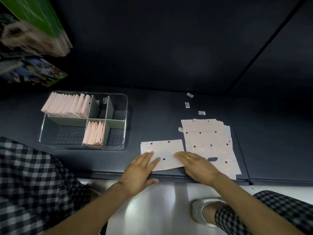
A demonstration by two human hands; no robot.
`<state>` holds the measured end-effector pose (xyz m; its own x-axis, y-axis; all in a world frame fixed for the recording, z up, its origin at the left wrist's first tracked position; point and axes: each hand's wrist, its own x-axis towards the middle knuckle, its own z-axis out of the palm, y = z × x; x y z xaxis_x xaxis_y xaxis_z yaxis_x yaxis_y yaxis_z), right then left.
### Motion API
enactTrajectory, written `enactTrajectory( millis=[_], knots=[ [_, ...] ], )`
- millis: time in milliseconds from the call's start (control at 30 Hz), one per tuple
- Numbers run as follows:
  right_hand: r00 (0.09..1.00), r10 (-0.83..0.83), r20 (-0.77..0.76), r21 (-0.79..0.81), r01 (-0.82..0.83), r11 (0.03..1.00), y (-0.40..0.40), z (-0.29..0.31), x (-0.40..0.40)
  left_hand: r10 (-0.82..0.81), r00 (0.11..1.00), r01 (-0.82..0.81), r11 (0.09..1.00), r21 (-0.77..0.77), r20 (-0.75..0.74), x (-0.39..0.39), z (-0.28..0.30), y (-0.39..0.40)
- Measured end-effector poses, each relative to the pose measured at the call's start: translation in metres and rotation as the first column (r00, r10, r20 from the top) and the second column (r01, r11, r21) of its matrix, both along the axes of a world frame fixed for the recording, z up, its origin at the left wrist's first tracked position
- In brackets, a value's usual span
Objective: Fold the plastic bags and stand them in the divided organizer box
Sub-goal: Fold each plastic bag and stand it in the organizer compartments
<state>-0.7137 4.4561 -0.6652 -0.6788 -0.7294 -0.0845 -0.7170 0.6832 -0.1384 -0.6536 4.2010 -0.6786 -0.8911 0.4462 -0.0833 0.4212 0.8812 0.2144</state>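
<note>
A pale pink plastic bag with dark red dots (165, 150) lies partly folded on the dark surface near its front edge. My left hand (140, 168) presses flat on its left part with straight fingers. My right hand (196, 164), wearing a ring, lies flat on its right part. A pile of several unfolded dotted bags (210, 138) sits just to the right. The clear divided organizer box (122, 121) stands at the left, with several folded pink bags (67, 106) upright in its back left compartment and a few more (94, 133) in a front middle one.
Small white barcode labels (187, 105) lie on the surface behind the pile. Colourful packets (33, 31) hang at the upper left. The surface's front edge runs just under my hands, with a pale floor, checked trouser legs and a silver shoe (201, 212) below.
</note>
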Motion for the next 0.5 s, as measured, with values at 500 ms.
enactTrajectory(
  millis=[500],
  knots=[
    [0.565,-0.562,0.603,-0.083,0.746,0.661,-0.037,-0.003,-0.053,0.182,0.982,-0.164,0.951,0.261,-0.043,-0.025,-0.003,0.020]
  ],
)
